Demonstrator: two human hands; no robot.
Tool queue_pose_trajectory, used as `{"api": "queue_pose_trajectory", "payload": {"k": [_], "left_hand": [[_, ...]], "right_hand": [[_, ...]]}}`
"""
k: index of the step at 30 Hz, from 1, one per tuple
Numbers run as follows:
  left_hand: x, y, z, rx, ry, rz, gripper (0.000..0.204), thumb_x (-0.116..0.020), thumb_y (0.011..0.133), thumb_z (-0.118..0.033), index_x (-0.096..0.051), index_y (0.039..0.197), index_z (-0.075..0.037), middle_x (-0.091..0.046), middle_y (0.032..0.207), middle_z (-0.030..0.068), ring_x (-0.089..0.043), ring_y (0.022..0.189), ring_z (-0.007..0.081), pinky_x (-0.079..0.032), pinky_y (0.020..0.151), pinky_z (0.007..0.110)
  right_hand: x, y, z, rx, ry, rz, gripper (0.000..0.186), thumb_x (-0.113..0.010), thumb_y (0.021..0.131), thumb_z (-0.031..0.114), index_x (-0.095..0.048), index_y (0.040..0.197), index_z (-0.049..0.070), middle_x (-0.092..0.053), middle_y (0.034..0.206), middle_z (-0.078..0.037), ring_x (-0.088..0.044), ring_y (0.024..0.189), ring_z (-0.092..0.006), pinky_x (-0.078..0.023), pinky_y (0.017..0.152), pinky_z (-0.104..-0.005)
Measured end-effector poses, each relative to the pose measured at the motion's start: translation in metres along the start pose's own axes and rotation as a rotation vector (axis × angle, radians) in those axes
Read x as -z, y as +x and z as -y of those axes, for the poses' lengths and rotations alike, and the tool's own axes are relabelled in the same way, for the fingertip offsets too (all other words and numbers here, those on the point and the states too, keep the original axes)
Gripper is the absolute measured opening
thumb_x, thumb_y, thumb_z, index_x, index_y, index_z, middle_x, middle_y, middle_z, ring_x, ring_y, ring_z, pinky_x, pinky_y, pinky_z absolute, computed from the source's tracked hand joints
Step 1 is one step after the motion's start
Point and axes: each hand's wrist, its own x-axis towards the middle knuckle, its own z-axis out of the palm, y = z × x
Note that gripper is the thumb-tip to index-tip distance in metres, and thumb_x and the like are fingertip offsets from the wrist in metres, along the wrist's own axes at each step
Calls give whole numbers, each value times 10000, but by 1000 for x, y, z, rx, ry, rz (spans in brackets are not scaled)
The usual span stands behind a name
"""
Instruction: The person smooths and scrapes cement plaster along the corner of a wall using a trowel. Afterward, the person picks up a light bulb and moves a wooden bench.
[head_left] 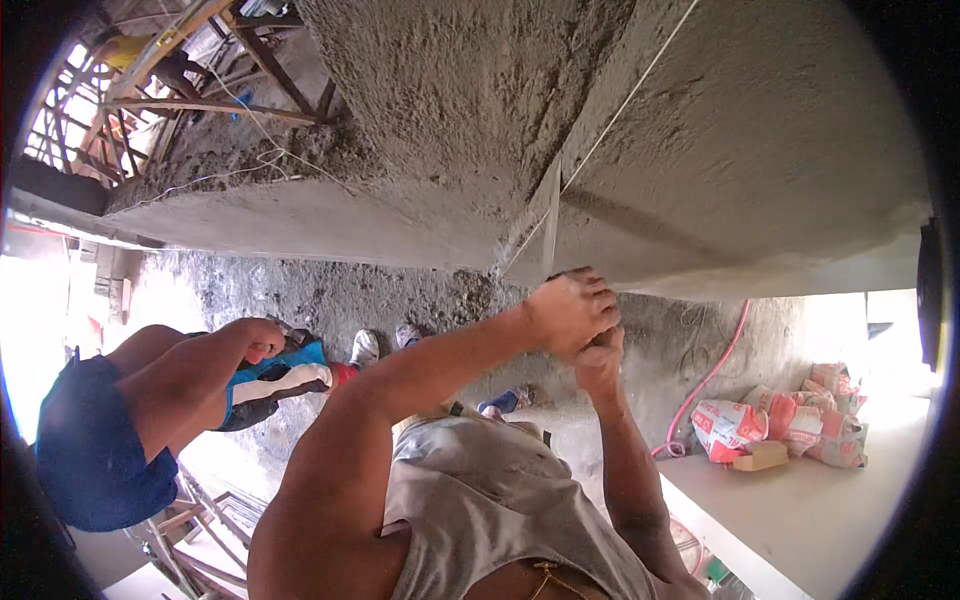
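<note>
My left hand [571, 310] is closed around the lower end of a pale flat strip [550, 220], with a small dark piece showing at its knuckles. My right hand [599, 356] is closed just below and touching the left; what it grips is hidden. The strip rises along the edge of a grey plastered concrete surface [720, 140]. A thin white string [630, 98] runs diagonally across that surface, beside the strip.
A co-worker's arm [180, 390] is at left; another person [140, 60] is among timber framing at top left. Red-and-white sacks [800, 420] sit on a light slab [790, 520] at right. A pink hose [715, 375] crosses the rough floor [650, 320].
</note>
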Motion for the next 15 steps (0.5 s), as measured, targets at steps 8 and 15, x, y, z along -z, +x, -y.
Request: {"api": "queue_pose_trajectory", "payload": {"k": [8,15], "left_hand": [[-48,-33,7,222,-112,65,438,-565,676,-495,-598,745,-64,-577,736,108,-594,720,299,-474,697,410],[-73,-40,24,123,-61,-18,440,-593,666,-514,-570,731,-79,-554,730,99,-586,741,286,-463,690,399]], "right_hand": [[-20,-34,-38,-244,116,64,136,-611,726,60,-584,855,27,-618,819,-125,-604,701,-244,-463,558,-372],[-19,-37,-72,-193,39,129,286,-570,778,83,-503,1047,13,-563,1033,-131,-543,966,-231,-452,769,-351]]}}
